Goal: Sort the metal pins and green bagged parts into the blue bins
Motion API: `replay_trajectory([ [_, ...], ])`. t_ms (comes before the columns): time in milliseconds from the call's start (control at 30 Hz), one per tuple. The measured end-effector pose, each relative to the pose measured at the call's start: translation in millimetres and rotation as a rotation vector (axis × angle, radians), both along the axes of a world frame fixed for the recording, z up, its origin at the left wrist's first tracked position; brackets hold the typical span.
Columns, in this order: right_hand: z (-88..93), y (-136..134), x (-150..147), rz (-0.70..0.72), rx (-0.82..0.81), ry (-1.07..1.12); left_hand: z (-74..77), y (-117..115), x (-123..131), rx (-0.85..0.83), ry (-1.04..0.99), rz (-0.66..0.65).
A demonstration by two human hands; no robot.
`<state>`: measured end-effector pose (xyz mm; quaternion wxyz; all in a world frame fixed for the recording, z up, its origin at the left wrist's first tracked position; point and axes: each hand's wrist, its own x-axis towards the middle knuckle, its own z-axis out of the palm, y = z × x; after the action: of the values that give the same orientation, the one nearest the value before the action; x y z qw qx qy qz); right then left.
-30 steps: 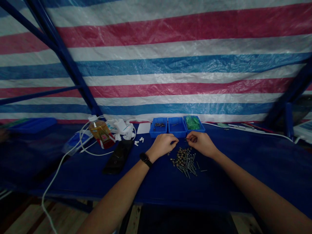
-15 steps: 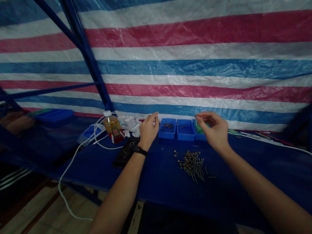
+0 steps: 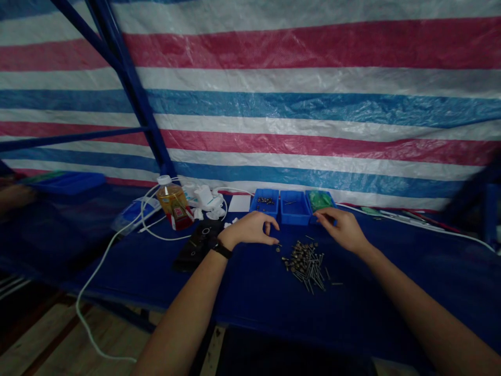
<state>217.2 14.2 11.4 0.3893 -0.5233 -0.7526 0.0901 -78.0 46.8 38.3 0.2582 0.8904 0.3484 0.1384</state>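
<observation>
Your left hand [image 3: 248, 230] and right hand [image 3: 342, 231] hover just beyond a loose pile of nails and screws [image 3: 304, 266].
Left fingers curl downward, right fingers press together; you cannot tell if either pinches anything. A brushing wrist could scatter the pile.

Loose heap of steel nails & brass-headed screws [image 3: 304, 266], jumbled, lying flat, a few strays [image 3: 336, 284] just outside.

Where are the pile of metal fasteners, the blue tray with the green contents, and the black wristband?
Pile of metal fasteners [image 3: 304, 266], head view, on the middle of the heap.
Blue tray [image 3: 309, 201], head view, on its left wall.
Black wristband [image 3: 223, 251], head view, on the strap.
</observation>
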Motion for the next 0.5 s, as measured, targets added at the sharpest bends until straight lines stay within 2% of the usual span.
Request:
replay_trajectory([
  [167, -8.0, 6, 22, -0.123, 0.016, -0.047, -12.8, 3, 9, -0.064, 0.093, -0.083],
  [300, -8.2, 9, 23, -0.086, 0.025, -0.106, -17.6, 4, 14, -0.121, 0.083, -0.135],
  [500, -8.5, 5, 20, -0.091, 0.033, -0.141, -18.5, 1, 18, -0.063, 0.086, -0.114],
])
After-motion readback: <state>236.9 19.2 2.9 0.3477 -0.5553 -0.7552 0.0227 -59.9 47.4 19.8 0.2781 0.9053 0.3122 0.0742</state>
